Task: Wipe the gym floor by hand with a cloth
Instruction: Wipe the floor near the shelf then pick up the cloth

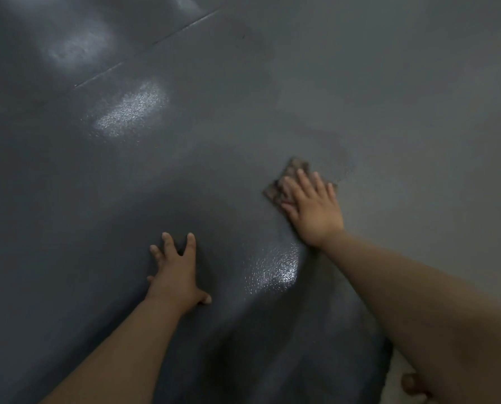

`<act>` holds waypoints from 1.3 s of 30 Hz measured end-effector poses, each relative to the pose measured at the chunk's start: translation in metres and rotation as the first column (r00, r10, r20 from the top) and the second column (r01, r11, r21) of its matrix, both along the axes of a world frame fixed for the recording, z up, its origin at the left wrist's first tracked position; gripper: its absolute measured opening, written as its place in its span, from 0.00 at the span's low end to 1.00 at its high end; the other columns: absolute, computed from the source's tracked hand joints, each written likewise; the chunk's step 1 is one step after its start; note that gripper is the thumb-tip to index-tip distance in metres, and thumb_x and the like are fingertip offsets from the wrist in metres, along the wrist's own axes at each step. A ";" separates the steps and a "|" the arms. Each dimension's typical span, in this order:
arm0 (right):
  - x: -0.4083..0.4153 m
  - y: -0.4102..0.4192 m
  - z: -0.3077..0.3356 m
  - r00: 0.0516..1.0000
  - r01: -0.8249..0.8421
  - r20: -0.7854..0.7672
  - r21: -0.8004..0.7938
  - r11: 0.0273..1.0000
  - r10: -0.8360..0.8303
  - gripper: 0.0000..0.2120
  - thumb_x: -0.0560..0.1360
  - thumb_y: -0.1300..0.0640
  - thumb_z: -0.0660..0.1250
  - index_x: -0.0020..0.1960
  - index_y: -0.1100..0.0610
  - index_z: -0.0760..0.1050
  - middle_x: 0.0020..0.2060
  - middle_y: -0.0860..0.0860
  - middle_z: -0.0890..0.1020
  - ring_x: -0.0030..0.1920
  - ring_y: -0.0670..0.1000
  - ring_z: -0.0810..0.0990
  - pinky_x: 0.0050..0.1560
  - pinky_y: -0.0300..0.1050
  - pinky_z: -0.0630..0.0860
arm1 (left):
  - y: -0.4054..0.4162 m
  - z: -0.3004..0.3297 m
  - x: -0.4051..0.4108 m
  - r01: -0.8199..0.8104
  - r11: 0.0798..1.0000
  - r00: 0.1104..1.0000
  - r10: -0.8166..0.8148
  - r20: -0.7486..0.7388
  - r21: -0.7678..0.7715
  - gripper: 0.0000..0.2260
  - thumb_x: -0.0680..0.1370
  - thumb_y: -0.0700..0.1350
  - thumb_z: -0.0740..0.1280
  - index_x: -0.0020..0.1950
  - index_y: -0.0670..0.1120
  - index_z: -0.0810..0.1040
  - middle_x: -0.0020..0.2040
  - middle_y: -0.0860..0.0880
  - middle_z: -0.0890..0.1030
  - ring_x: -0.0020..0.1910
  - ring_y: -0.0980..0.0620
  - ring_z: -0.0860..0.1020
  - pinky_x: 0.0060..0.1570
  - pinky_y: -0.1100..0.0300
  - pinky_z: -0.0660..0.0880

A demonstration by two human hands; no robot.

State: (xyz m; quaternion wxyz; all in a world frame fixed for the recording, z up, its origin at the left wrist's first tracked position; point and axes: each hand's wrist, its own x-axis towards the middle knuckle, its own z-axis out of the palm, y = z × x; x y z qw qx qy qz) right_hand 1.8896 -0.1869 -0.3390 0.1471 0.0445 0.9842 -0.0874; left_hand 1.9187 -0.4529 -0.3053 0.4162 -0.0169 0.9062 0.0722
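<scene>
— Where is the cloth, and how does it lie?

— The small brownish, mottled square cloth [284, 182] lies flat on the dark grey, pebble-textured gym floor [185, 158], right of centre. It sits cornerwise, like a diamond: one corner points up and away from the person, another points left. No long axis can be made out, since it looks roughly square and much of it is covered.

— Covered by what?

— The right hand [312, 208] lies flat on it, fingers straight and slightly spread, pressing down rather than gripping. The palm and fingers hide the cloth's right and near parts; only the far corner, the left corner and a sliver beyond the little finger show. The cloth is also blurred, so its weave and true colour are hard to tell.

— And the other hand?

— The left hand [175, 272] is well apart from the cloth, lower and to the left, planted on the bare floor with fingers splayed wide and the thumb out to the right. It holds nothing.

— What of the floor around them?

— Left of the cloth the floor looks darker and glossy, with bright patches of reflected light [129, 112]; one gleam lies between the two hands. To the right it is duller and paler grey. A thin straight seam [144, 49] runs diagonally across the upper left.

— Anything cut off?

— Both forearms run out of the bottom edge. At the lower right corner a pale strip and a small brown rounded shape [411, 383] peek from behind the right arm; I cannot tell what they are.
</scene>
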 end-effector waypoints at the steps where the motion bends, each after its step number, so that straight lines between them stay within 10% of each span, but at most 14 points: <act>1: 0.001 0.010 0.001 0.996 0.094 0.005 0.008 0.996 -0.094 0.27 0.79 0.39 0.48 0.77 0.44 0.51 0.77 0.48 0.49 0.77 0.56 0.45 0.74 0.55 0.42 | 0.000 0.000 0.000 -0.002 1.000 1.000 0.002 -0.006 0.002 0.57 0.66 0.51 0.78 0.77 0.52 0.35 0.74 0.41 0.29 0.74 0.35 0.35 0.70 0.37 0.59; 7: 0.017 -0.015 0.000 0.969 0.242 0.054 0.001 0.970 -0.241 0.29 0.80 0.41 0.49 0.78 0.48 0.47 0.78 0.52 0.46 0.76 0.60 0.42 0.73 0.61 0.39 | 0.002 0.000 0.001 -0.019 1.000 1.000 0.020 -0.024 0.011 0.57 0.66 0.50 0.78 0.77 0.52 0.36 0.74 0.42 0.29 0.74 0.36 0.35 0.69 0.36 0.58; 18: 0.068 -0.060 -0.004 0.920 -0.392 0.000 -0.009 0.920 0.392 0.26 0.73 0.40 0.52 0.66 0.46 0.74 0.66 0.52 0.75 0.66 0.60 0.74 0.62 0.62 0.69 | 0.004 0.002 0.006 -0.066 0.998 0.997 0.066 -0.049 -0.002 0.56 0.66 0.48 0.79 0.78 0.53 0.38 0.75 0.43 0.30 0.75 0.39 0.34 0.68 0.34 0.55; 31: 0.059 0.018 -0.001 0.924 0.382 0.037 -0.011 0.924 -0.381 0.26 0.81 0.43 0.49 0.77 0.46 0.49 0.78 0.50 0.48 0.77 0.58 0.43 0.73 0.62 0.40 | 0.035 0.014 0.089 0.068 0.992 0.976 -0.088 -0.201 -0.106 0.45 0.73 0.60 0.68 0.78 0.52 0.41 0.77 0.42 0.38 0.77 0.43 0.41 0.73 0.45 0.49; 36: 0.105 -0.045 0.000 0.966 0.257 0.046 -0.039 0.966 -0.255 0.26 0.81 0.44 0.50 0.77 0.47 0.50 0.77 0.52 0.48 0.76 0.60 0.44 0.72 0.63 0.39 | 0.064 0.014 0.139 -0.057 0.994 0.998 0.055 -0.028 -0.096 0.52 0.69 0.60 0.72 0.77 0.54 0.36 0.75 0.40 0.33 0.76 0.39 0.40 0.71 0.41 0.56; 39: 0.138 -0.079 -0.002 0.999 -0.031 0.027 -0.039 0.999 0.032 0.26 0.77 0.43 0.50 0.73 0.46 0.65 0.73 0.53 0.65 0.73 0.63 0.61 0.69 0.67 0.53 | 0.071 0.007 0.147 -0.119 0.991 0.993 0.118 -0.018 -0.059 0.51 0.71 0.55 0.73 0.77 0.53 0.36 0.74 0.39 0.31 0.75 0.36 0.38 0.69 0.38 0.60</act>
